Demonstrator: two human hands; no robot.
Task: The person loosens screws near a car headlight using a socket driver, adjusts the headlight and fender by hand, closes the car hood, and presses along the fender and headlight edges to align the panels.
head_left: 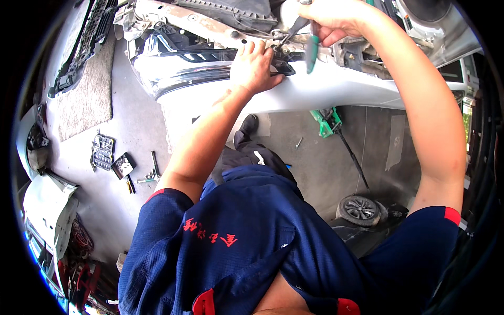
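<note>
My right hand is closed on a green-handled tool, apparently pliers, held over the upper edge of the car's front end. Its dark metal part reaches toward a small metal fitting. My left hand rests open on the dark and chrome upper edge of the front section, fingers slightly apart, just left of that fitting; what lies under its fingertips is hidden. A chrome-trimmed piece runs left from it above the white body panel. A pale metal beam crosses behind.
A green floor jack lies below the car, near a wheel. On the left floor are a socket case, a small black box and loose tools. A grey mat, detached grille and white body panel line the left.
</note>
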